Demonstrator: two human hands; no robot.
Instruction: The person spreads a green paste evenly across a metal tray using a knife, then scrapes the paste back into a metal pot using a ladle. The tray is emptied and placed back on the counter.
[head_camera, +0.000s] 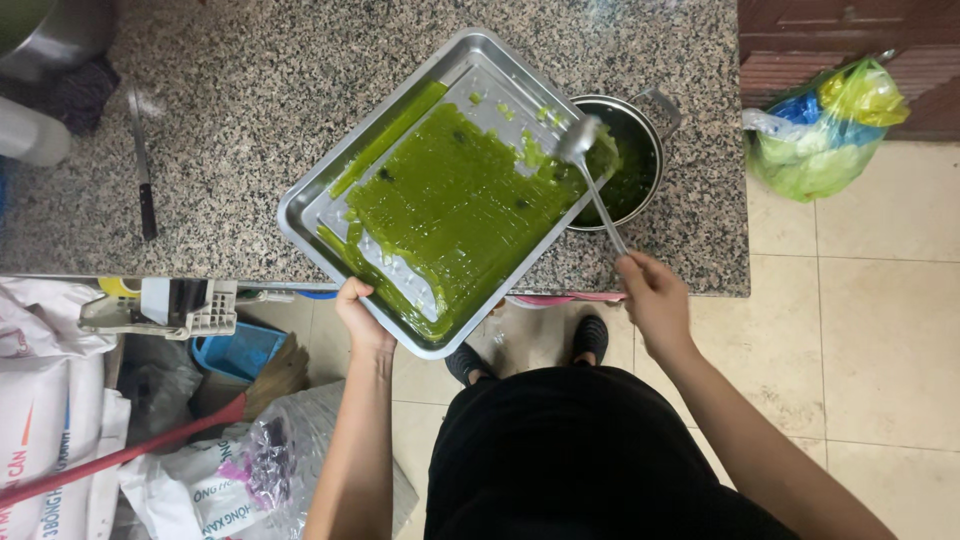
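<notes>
A rectangular steel tray (478, 62) smeared with thick green paste (450, 205) is tilted toward a small metal pot (655, 105) on the granite counter (250, 120). My left hand (358, 315) grips the tray's near corner at the counter edge. My right hand (650, 295) holds a metal ladle (585, 150) by its handle. The ladle's bowl rests at the tray's right rim over the pot, which holds dark green liquid.
A knife (143, 165) lies on the counter at left, near a steel bowl (55, 35). A green and blue plastic bag (825, 125) sits on the tiled floor at right. Sacks, a red-handled broom (120, 455) and a blue basket (240, 350) crowd the floor at left.
</notes>
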